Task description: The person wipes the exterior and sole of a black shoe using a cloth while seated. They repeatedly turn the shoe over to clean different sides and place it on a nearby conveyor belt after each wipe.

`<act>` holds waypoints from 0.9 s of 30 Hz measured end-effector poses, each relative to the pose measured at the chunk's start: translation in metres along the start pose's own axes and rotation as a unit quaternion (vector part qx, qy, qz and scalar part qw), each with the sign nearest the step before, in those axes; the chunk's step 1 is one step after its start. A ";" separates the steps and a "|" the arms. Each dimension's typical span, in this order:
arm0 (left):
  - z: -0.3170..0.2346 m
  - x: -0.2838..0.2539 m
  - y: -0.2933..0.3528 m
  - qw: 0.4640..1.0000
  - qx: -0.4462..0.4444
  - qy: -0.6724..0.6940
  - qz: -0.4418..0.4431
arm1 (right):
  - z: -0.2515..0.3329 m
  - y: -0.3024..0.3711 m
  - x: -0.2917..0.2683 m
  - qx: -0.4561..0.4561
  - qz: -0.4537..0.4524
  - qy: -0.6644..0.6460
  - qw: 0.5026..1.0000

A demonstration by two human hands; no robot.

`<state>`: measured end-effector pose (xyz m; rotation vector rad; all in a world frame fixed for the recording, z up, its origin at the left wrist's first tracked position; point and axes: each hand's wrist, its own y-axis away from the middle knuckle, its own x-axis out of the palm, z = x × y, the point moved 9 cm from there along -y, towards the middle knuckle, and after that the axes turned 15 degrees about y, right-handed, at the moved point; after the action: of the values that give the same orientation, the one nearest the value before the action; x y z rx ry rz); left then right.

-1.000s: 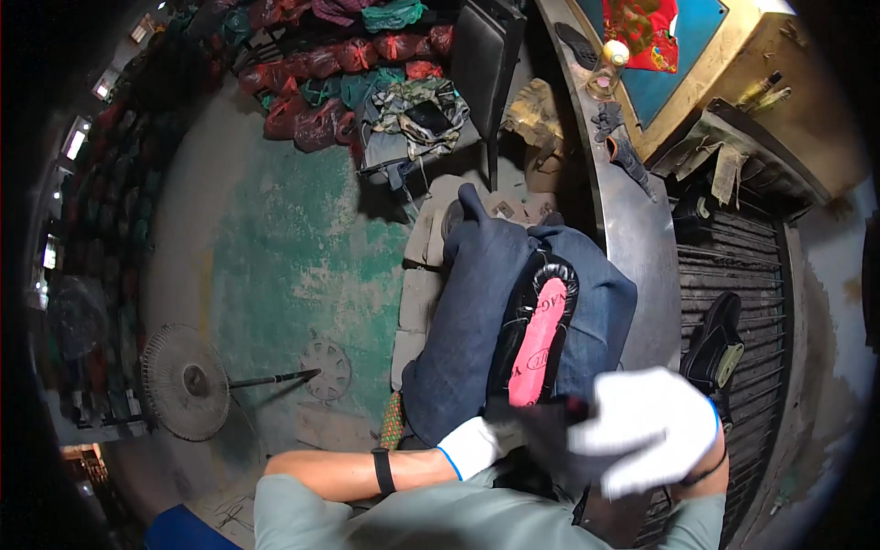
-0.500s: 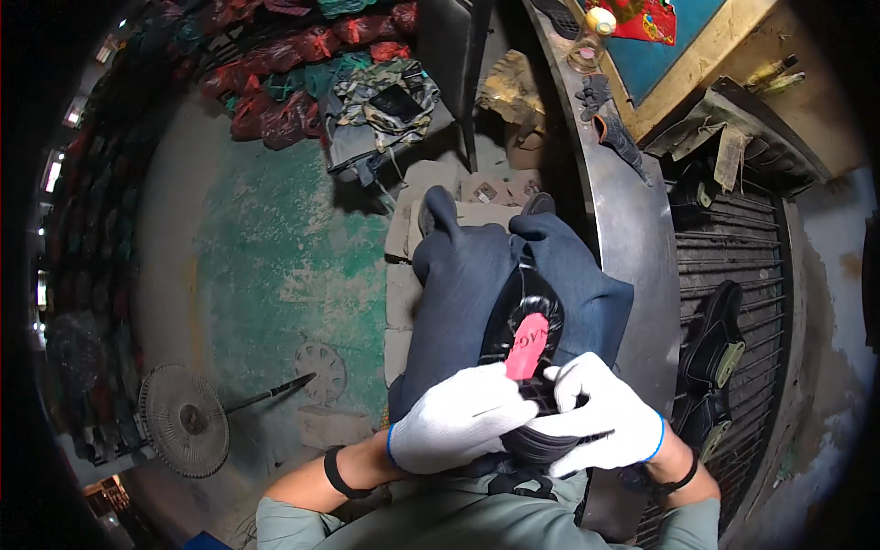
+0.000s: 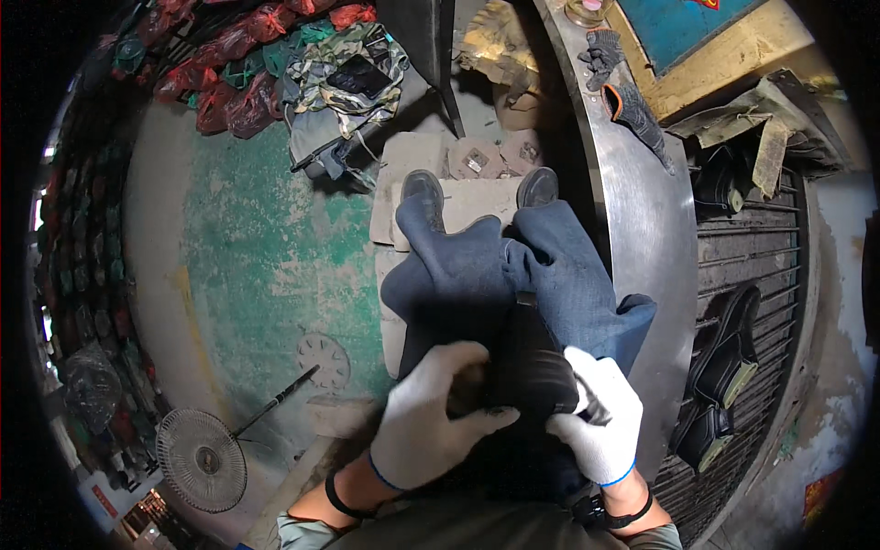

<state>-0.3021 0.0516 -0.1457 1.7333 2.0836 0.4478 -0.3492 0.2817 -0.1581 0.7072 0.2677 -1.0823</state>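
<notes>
A black shoe, blurred by motion, is held over my lap, its ribbed-looking edge toward my right. My right hand, in a white knitted glove with a blue cuff, is closed on the near right side of the shoe. On the other side, my left hand, gloved alike, has its thumb and fingers spread in a wide curve. Its thumb tip reaches to the shoe's near left side; in the dark blur I cannot make out whether it touches. The shoe's inside is out of sight.
A metal bench runs along my right, with dark work gloves on it. Beyond it, several black shoes lie on a barred rack. A fan stands at left. Camouflage clothing lies ahead.
The shoe has turned over, so its pink insole no longer shows. My left hand has come off it and spread; my right hand has shifted along its side. The view has moved slightly.
</notes>
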 end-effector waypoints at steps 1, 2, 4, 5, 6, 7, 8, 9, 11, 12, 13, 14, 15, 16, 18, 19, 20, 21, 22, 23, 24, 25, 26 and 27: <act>-0.004 -0.006 -0.009 0.999 -0.013 -0.043 0.010 | 0.000 -0.005 -0.005 0.025 -0.001 0.040 0.999; -0.003 -0.005 -0.012 0.998 -0.035 -0.054 0.028 | -0.003 -0.006 -0.006 0.038 0.021 0.039 0.998; -0.004 -0.001 -0.014 0.993 -0.067 -0.076 0.059 | -0.012 -0.005 -0.008 0.054 0.058 0.038 0.996; -0.005 0.000 -0.014 0.993 -0.052 -0.087 0.053 | -0.016 -0.003 -0.004 0.041 0.062 -0.020 0.997; -0.007 0.002 -0.011 0.992 -0.038 -0.114 0.050 | 0.000 -0.002 -0.005 -0.073 0.037 0.060 0.995; -0.008 0.004 -0.007 0.989 -0.024 -0.141 0.048 | 0.007 0.004 -0.006 -0.105 0.014 0.083 0.991; -0.008 0.008 -0.001 0.985 -0.011 -0.167 0.044 | 0.014 0.013 -0.005 -0.136 -0.009 0.106 0.985; -0.003 0.013 0.010 0.990 0.000 -0.137 0.022 | 0.014 0.022 -0.001 -0.150 -0.029 0.137 0.979; -0.007 0.021 0.032 0.991 0.115 -0.054 -0.033 | 0.025 0.038 0.002 -0.186 -0.076 0.145 0.969; -0.021 0.026 0.040 0.981 0.183 -0.055 -0.030 | 0.030 0.046 0.003 -0.215 -0.108 0.159 0.957; -0.028 0.031 0.048 0.974 0.195 -0.110 -0.028 | 0.034 0.055 0.000 -0.237 -0.134 0.167 0.948; -0.036 0.031 0.061 0.961 0.242 -0.123 -0.050 | 0.039 0.064 -0.003 -0.258 -0.160 0.174 0.937; -0.046 0.031 0.076 0.944 0.293 -0.136 -0.072 | 0.046 0.072 -0.006 -0.281 -0.191 0.181 0.923; -0.055 0.029 0.093 0.923 0.341 -0.150 -0.097 | 0.058 0.086 -0.013 -0.279 -0.208 0.175 0.921; -0.070 0.024 0.128 0.905 0.386 -0.136 -0.114 | 0.073 0.116 -0.027 -0.307 -0.251 0.149 0.906; -0.079 0.022 0.138 0.916 0.386 -0.073 -0.086 | 0.077 0.128 -0.030 -0.312 -0.267 0.145 0.900; -0.090 0.021 0.147 0.922 0.384 -0.009 -0.057 | 0.080 0.139 -0.033 -0.331 -0.282 0.152 0.888; -0.086 0.022 0.158 0.929 0.366 0.013 -0.056 | 0.082 0.148 -0.034 -0.351 -0.261 0.134 0.889; -0.084 0.024 0.168 0.934 0.351 0.035 -0.056 | 0.083 0.156 -0.035 -0.370 -0.239 0.117 0.890; -0.080 0.027 0.176 0.939 0.334 0.060 -0.052 | 0.072 0.160 -0.032 -0.377 -0.212 0.059 0.900; -0.083 0.029 0.188 0.932 0.346 -0.064 -0.090 | 0.051 0.161 -0.021 -0.396 -0.125 0.023 0.909; -0.072 0.038 0.181 0.952 0.259 -0.128 -0.102 | 0.025 0.152 -0.010 -0.294 -0.083 -0.162 0.938; -0.053 0.041 0.178 0.934 0.304 -0.146 -0.120 | 0.002 0.145 0.006 -0.179 -0.038 -0.341 0.922; -0.046 0.047 0.185 0.926 0.322 -0.165 -0.110 | -0.009 0.140 0.017 -0.113 0.042 -0.478 0.870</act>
<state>-0.1730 0.1323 -0.0212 1.6930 2.2648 -0.6269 -0.2170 0.3145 -0.1186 -0.0823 -0.4842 -1.1714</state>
